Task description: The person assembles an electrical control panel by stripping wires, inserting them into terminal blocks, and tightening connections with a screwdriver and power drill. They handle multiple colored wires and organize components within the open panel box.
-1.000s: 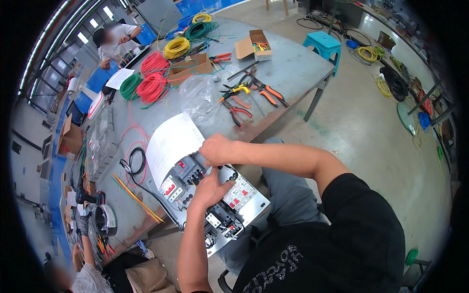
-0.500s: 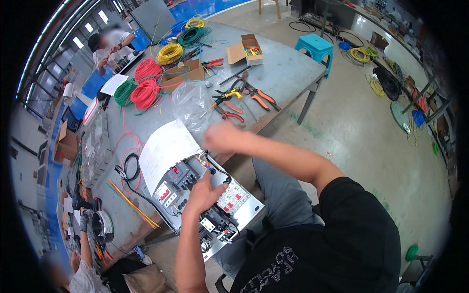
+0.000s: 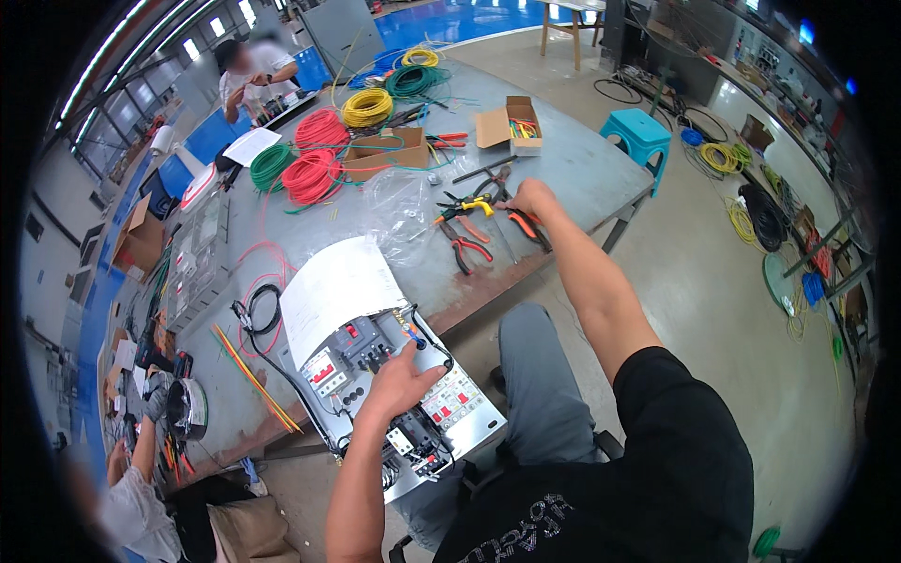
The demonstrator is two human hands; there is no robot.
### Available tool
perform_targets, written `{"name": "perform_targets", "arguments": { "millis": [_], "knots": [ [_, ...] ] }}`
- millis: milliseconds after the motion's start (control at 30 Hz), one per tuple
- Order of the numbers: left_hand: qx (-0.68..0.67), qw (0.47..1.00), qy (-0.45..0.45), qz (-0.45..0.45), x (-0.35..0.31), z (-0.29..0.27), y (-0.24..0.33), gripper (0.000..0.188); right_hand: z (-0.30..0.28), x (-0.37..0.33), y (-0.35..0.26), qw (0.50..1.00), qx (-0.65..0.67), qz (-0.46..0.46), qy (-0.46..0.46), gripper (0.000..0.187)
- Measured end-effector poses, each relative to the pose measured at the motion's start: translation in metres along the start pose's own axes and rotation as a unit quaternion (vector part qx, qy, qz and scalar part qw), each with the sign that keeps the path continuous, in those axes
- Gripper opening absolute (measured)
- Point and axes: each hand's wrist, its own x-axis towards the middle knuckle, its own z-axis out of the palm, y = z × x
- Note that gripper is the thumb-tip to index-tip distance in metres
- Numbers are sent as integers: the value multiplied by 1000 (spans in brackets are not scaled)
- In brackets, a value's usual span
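Several thin coloured strips (image 3: pixel 255 378) lie by the near edge of the table (image 3: pixel 587 141). The panel of switches (image 3: pixel 481 433) juts over that edge, my left hand (image 3: pixel 399 383) resting on it, unclenched, thumb and forefinger spread. Toward the right corner, my right hand (image 3: pixel 529 199) is at the orange-handled pliers (image 3: pixel 522 224) (whether I grip them, I cannot tell).

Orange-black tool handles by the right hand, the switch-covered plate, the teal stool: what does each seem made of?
Handles: probably plastic or rubber, brightly coloured. Plate: likely metal, silvery and shiny. Stool: likely moulded plastic, smooth, evenly coloured.
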Motion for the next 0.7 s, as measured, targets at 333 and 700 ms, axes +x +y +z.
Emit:
{"name": "perform_targets", "arguments": {
  "millis": [333,700],
  "knots": [
    [13,1000,4,14,2,0,2,88,1,35,6,949,274,49,-149,27],
    [0,1000,1,-6,-3,-3,6,84,-2,34,-28,989,89,25,-119,16]
  ]
}}
